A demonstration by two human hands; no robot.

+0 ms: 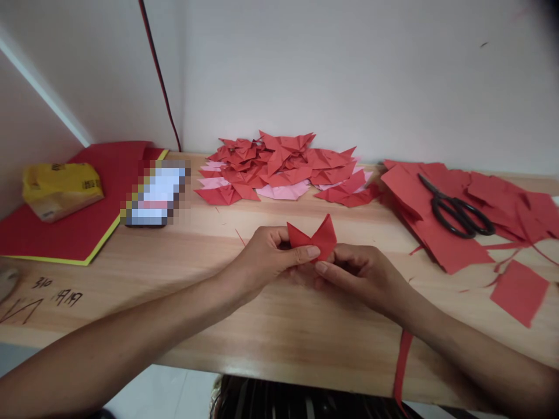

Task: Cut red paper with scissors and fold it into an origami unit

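Note:
A small folded red paper piece with two pointed tips sticks up between my hands, just above the wooden table. My left hand pinches its left side, thumb across the front. My right hand grips its lower right part with curled fingers. Both hands are closed on the paper.
A pile of folded red and pink paper shapes lies at the back. Black scissors rest on cut red paper squares at the right. A red paper stack, a yellow packet and a phone lie left. A red strip hangs over the front edge.

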